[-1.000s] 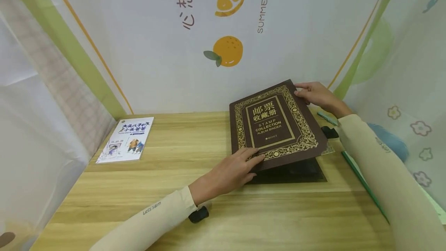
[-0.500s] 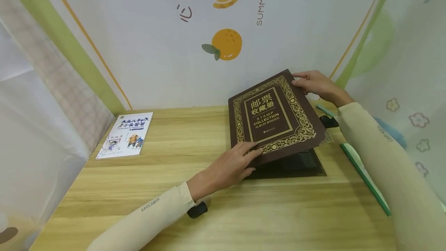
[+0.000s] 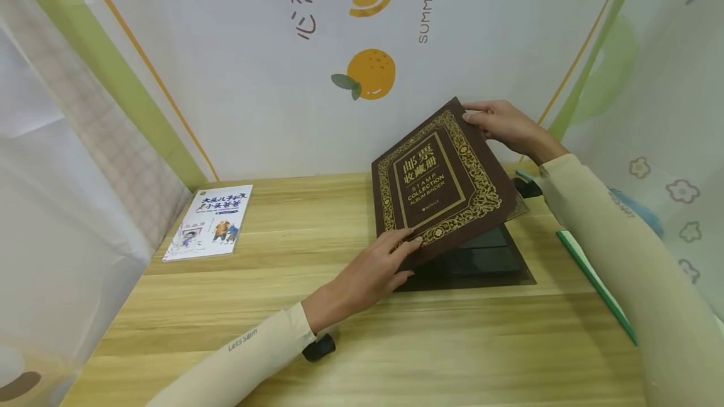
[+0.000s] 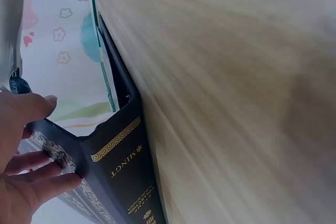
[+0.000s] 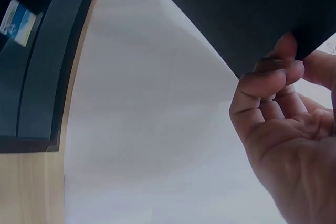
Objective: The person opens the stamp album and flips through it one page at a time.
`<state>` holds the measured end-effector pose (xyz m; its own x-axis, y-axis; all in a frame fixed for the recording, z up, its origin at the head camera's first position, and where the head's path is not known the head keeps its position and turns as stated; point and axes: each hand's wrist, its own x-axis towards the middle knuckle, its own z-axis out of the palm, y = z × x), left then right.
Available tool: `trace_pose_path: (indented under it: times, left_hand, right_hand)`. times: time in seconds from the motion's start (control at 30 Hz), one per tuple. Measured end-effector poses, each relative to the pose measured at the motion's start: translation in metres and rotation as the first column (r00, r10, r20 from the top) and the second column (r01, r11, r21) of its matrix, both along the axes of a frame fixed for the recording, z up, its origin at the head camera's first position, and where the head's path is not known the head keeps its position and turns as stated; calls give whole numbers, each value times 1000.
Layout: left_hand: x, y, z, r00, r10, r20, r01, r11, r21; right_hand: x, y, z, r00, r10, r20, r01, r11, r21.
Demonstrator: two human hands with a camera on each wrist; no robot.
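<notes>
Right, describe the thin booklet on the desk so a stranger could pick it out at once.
Start at the wooden desk and go to its far left corner, by the green stripe on the backdrop. The booklet lies flat there, apart from both hands. It is thin, white and cartoon-covered, unlike the thick brown gold-bordered stamp album raised on the right.

Well left of your left hand a children's booklet [image 3: 208, 222], beside your right forearm a green-edged board [image 3: 595, 280], orange-print backdrop [image 3: 369, 74] beyond your hands

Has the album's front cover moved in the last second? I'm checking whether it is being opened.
Yes. The front cover has swung up: its far corner, held by the right hand, now stands closer to the printed orange on the backdrop.
</notes>
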<state>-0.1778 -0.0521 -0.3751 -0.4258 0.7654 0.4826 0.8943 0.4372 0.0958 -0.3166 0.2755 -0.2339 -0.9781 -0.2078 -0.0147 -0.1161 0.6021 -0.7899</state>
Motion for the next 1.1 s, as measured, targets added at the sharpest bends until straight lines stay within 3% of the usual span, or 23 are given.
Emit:
trace_pose_path:
  times: [0.17,0.33,0.43,0.63,0.8,1.0,1.1]
  left_hand:
    - [4,-2,-3,1000,15,-1,-15,1000,26]
    - [6,1,0,994,51,92,-59,995,84]
    - [6,10,15,981,95,170,-115,987,115]
    - [8,34,61,926,171,336,-225,966,129]
    - [5,53,93,927,137,350,-218,955,202]
    - [4,63,109,900,95,425,-193,962,194]
    - [3,63,112,900,92,427,-183,967,176]
  right_hand:
    - [-2,-11,2,999,-3,36,7,993,-115]
    - [-4,-20,2,998,-29,57,40,978,-204]
    - [-5,-27,4,997,-62,54,72,975,-212]
    - [-11,-48,12,998,-38,45,47,972,-232]
    - [-13,-57,15,1000,-29,5,29,963,-268]
    - [-14,-62,17,1000,-13,-19,7,957,-289]
    - [-15,-62,18,1000,-9,-24,2,954,-300]
